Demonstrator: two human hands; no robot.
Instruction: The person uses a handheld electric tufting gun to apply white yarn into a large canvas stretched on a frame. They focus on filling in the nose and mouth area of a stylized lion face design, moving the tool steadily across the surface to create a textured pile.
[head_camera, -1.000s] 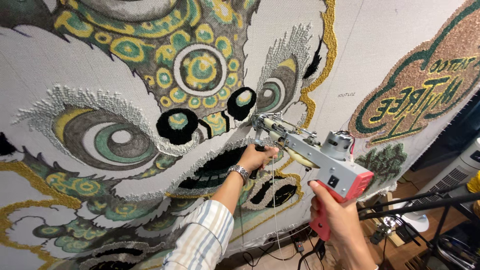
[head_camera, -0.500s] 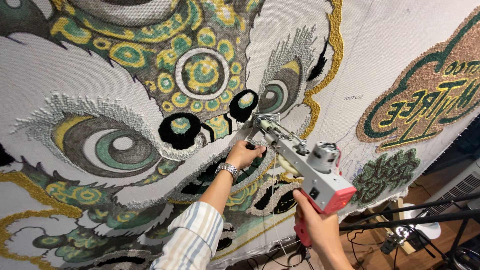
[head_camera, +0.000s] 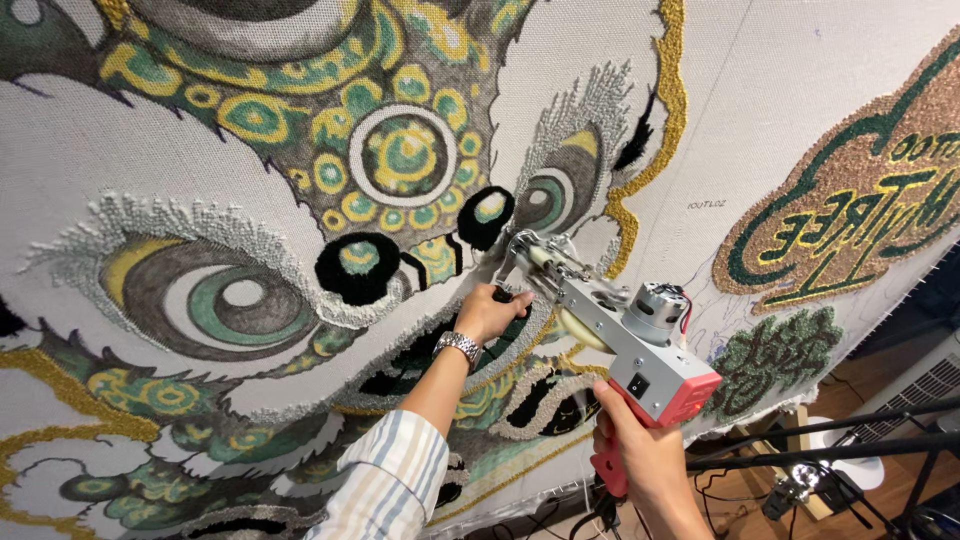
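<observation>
Tufting gun (head_camera: 610, 335) up against the stretched backing cloth (head_camera: 790, 130). Gun body is bare grey metal, boxy, with a small cylindrical motor on top and a pink plastic rear housing and grip; a cream-coloured rounded part sits under the frame. Its needle end points up and left, meeting the cloth just beside the small black pile ring (head_camera: 487, 216).

My right hand (head_camera: 640, 460) is closed around the pink grip from below, fingers wrapped, low in view. My left hand (head_camera: 490, 310) is further forward, curled shut on the dark front handle near the nose of the gun, knuckles close to the cloth. Metal link watch (head_camera: 458, 346) on that wrist; striped shirt sleeve (head_camera: 390, 485) pushed to the forearm. So the gun spans between both hands, left leading, right trailing.

Cloth is a pale, fine-woven grid, largely covered in tufted yarn: green and yellow concentric circles, grey looped fringes around a big eye shape (head_camera: 215, 300), thick black pile in a larger ring (head_camera: 358, 268), a gold looped border strip (head_camera: 655, 150) running down. Off to the right, a separate brown and green tufted patch (head_camera: 850, 210) with mirrored lettering. Black stand bars (head_camera: 830, 440) cross the lower right corner.
</observation>
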